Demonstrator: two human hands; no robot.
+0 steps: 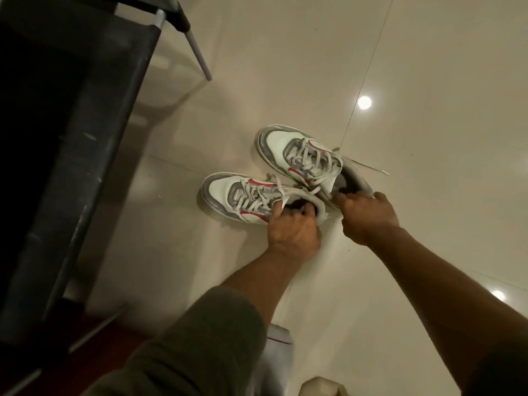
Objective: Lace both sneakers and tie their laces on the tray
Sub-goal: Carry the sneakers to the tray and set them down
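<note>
Two white-and-grey sneakers are lying side by side on the tiled floor (400, 67), laces loose. The left hand (294, 227) is gripping the collar of the left sneaker (228, 192); the right hand (368, 215) is gripping the heel opening of the right sneaker (285, 144)

No readable text, label or number anywhere.

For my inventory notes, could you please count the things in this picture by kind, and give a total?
White-and-grey sneakers with red stripes: 2, left sneaker and right sneaker
Bare hands gripping the sneaker collars: 2, left hand and right hand
Dark table with metal legs: 1
Total: 5
</note>
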